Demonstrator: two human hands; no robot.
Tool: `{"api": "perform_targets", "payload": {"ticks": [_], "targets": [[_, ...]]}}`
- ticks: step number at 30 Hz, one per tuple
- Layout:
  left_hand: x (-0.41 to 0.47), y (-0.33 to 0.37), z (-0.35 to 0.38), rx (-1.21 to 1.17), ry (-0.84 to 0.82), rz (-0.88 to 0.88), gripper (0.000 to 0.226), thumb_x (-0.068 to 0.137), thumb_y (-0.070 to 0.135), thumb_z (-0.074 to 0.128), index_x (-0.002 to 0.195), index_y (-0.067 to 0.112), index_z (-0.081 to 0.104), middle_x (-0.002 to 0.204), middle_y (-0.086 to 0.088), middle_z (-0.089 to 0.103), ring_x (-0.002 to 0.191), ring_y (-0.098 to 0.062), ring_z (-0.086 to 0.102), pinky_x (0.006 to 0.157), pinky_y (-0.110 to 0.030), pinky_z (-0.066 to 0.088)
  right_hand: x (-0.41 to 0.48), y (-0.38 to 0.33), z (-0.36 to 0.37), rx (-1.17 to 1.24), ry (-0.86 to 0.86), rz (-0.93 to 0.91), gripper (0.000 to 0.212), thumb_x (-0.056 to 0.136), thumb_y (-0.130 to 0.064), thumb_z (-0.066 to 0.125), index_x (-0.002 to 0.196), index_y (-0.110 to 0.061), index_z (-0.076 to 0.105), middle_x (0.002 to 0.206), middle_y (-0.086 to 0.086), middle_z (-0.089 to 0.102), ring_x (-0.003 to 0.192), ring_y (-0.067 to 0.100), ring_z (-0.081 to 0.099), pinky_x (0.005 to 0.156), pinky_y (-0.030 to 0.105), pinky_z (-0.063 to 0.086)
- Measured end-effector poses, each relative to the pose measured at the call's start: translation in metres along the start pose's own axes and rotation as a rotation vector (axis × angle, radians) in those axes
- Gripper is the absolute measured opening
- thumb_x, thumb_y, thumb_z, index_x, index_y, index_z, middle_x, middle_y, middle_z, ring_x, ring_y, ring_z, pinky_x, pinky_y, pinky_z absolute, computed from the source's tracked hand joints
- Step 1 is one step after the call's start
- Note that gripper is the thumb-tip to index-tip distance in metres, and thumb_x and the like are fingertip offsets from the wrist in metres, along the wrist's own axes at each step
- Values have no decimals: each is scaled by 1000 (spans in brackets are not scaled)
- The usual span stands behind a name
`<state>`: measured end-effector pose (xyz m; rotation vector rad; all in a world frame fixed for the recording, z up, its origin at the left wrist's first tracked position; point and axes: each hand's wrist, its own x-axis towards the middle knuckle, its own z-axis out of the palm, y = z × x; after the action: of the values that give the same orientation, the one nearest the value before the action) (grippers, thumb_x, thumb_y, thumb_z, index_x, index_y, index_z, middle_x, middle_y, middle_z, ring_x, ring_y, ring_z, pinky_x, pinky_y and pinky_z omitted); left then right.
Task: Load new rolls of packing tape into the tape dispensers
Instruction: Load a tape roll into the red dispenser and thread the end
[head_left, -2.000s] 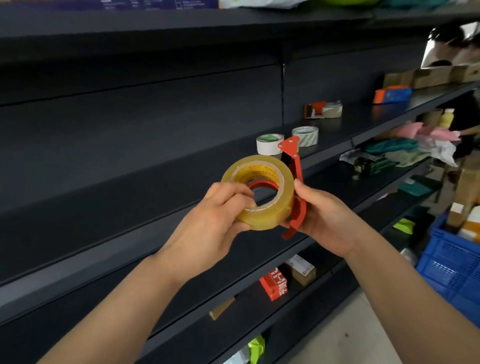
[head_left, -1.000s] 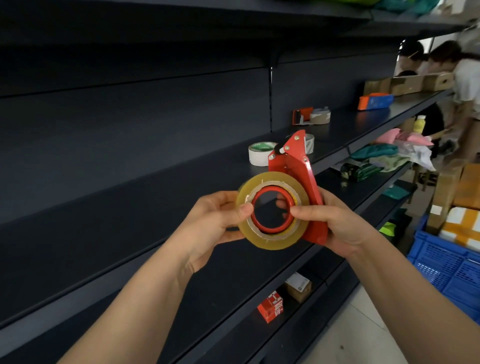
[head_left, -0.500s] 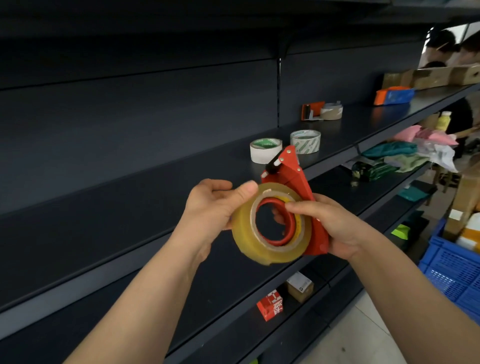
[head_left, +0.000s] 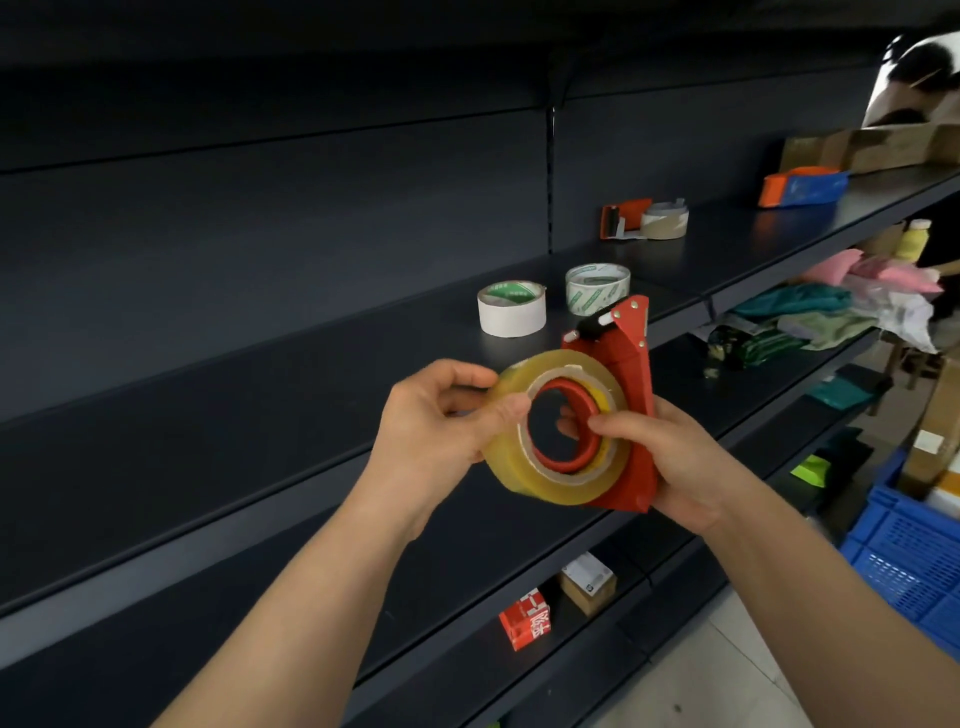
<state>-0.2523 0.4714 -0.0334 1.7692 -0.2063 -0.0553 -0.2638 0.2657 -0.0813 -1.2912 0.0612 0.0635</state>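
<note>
Our left hand (head_left: 431, 421) is pinching the clear tape roll (head_left: 519, 473) by its rim. Our right hand (head_left: 675, 462) is clasping the red dispenser (head_left: 631, 358), the roll sitting round its hub, before the shelf (head_left: 249, 415) front edge. We are judging the roll stiff, light and slick, best gripped across the rim.
</note>
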Motion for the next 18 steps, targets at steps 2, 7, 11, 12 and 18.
{"api": "perform_targets", "payload": {"ticks": [2,7,11,12,18], "targets": [[5,1,3,15,-14,8,32,74,23,82,101,13,68,91,-10,76,83,-26,74,79,-38,61,1,-5,-6,-108,-44,-18,35,88,3,61,121,-12,63,115,14,71,106,22,70,93,46,54],[12,3,17,70,47,-20,66,55,51,83,107,16,59,98,-4,73,87,-18,72,80,-34,59,5,-14,-18,-240,-114,-102,41,76,-1,71,115,-13,64,102,12,72,95,22,71,81,38,57],[5,9,22,3,-214,-178,73,61,55,72,115,8,60,98,-12,74,84,-24,74,76,-39,61,7,-15,-30,-169,-192,-99,38,70,-4,69,107,-11,68,94,12,71,84,25,70,74,36,59],[5,10,22,-8,-248,-191,74,60,55,73,115,7,61,94,-10,75,81,-23,74,75,-39,61,7,-16,-32,-171,-218,-91,36,71,-3,70,106,-12,68,93,12,71,84,25,70,74,36,59],[9,14,35,109,-172,-159,85,47,63,72,114,13,60,99,-4,74,84,-15,73,63,-25,56,13,-19,-33,-504,-287,-113,40,85,-5,71,123,-13,62,116,13,70,109,26,68,95,41,54]]}}
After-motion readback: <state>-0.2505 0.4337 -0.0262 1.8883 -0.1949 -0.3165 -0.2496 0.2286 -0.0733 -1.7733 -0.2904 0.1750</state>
